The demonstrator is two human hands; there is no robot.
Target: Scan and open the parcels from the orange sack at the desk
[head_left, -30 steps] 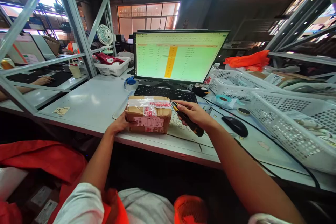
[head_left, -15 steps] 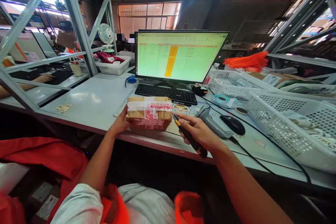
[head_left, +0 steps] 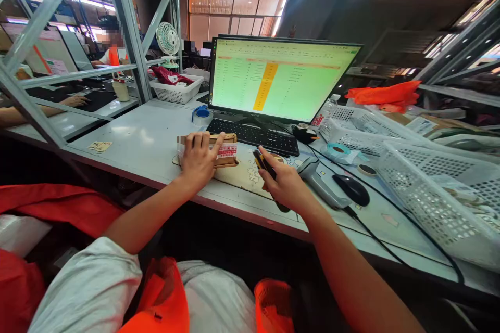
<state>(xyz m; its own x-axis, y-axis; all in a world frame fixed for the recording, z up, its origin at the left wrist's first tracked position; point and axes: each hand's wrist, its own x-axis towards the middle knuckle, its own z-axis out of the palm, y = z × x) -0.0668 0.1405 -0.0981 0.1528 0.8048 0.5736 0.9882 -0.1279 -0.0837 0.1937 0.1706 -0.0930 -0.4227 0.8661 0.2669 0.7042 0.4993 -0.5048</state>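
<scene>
A small brown cardboard box (head_left: 227,158) with white and red printed tape rests near the desk's front edge, in front of the keyboard. My left hand (head_left: 198,158) grips it from above, fingers draped over its top and front, covering much of its left half. To the right of the box, my right hand (head_left: 284,179) is closed around a black and yellow utility knife (head_left: 262,161). The knife's tip points up and towards the monitor, apart from the box. Its lower handle pokes out beneath my palm.
A monitor (head_left: 281,80) and black keyboard (head_left: 269,141) stand behind the box. On the right lie a grey scanner (head_left: 322,184), a mouse (head_left: 351,189) and white plastic baskets (head_left: 437,192). Blue tape (head_left: 202,115) sits left of the keyboard. A co-worker's hand (head_left: 75,100) shows beyond the metal frame.
My left hand has shifted from the box's left side to over its top. The box has turned and moved slightly left, and the knife is now farther from it.
</scene>
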